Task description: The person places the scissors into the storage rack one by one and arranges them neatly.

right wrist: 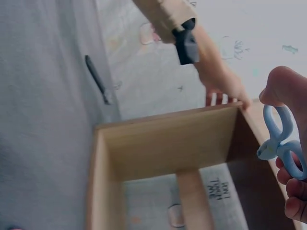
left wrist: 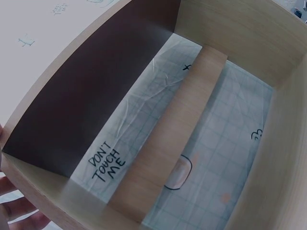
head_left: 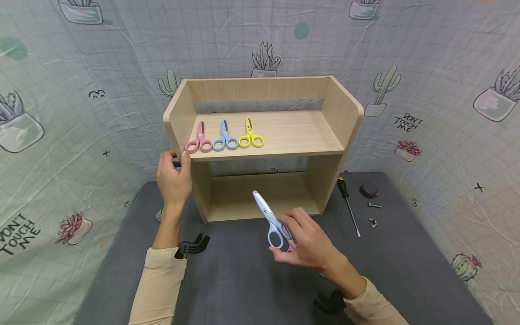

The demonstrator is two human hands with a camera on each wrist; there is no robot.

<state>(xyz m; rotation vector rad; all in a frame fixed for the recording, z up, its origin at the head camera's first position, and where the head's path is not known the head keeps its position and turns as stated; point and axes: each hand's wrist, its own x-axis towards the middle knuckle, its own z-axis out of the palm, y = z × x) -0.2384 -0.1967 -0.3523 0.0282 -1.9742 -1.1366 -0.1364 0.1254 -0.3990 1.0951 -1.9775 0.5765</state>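
Note:
In the head view my right hand (head_left: 306, 241) holds light blue scissors (head_left: 266, 210) by the handle, blades up and to the left, in front of the shelf. A pinkish part shows by the handle; what it belongs to is unclear. Both blue loops of the scissors (right wrist: 283, 139) show in the right wrist view. My left hand (head_left: 174, 178) grips the left side panel of the wooden shelf (head_left: 264, 155), thumb near the front corner. On the upper board, from left to right, lie pink scissors (head_left: 199, 140), blue scissors (head_left: 225, 137) and yellow scissors (head_left: 250, 134).
Right of the shelf, a screwdriver (head_left: 347, 203), a tape measure (head_left: 369, 190), a bolt (head_left: 374, 206) and a small metal piece (head_left: 373, 222) lie on the dark grey table (head_left: 239, 284). A dark elongated tool (right wrist: 97, 79) shows left of the shelf. Printed cloth (head_left: 227, 45) hangs around.

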